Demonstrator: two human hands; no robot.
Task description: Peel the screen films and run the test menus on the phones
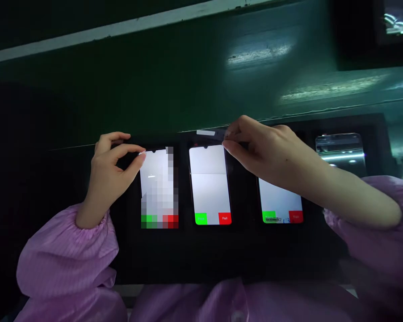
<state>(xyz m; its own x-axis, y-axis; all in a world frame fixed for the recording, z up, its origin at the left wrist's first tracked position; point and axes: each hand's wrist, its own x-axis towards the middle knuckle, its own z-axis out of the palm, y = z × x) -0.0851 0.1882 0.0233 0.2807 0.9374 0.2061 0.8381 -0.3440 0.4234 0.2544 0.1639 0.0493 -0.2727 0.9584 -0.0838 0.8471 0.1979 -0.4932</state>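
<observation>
Left hand (pixel 109 172): thumb and index tips nearly meeting at the top-left corner of the left phone (pixel 153 179); other fingers curled or spread off to the left. Can't tell if the tips grip the corner, a film, or just touch. That phone runs down and right from those tips, lit white, its right side and bottom pixelated.

Right hand (pixel 271 141): thumb and index tips close together just at the top-right corner of the middle phone (pixel 209 192), other fingers folded behind. Can't tell if they're clamped on anything. White strip (pixel 205 133) sits left of those tips, above that phone's top edge. Middle phone lies below-left of the right fingertips, screen white, thin line across it, green button (pixel 200 218) and red Fail button (pixel 224 218) at the bottom.

Third phone (pixel 280 199): below-right of the right fingertips, upper part hidden by hand and wrist; barcode low on its screen. Dark-screened phone (pixel 340 147) is well right of the right fingers, partly behind the forearm. Green tabletop (pixel 137 89) beyond both hands' fingers.
</observation>
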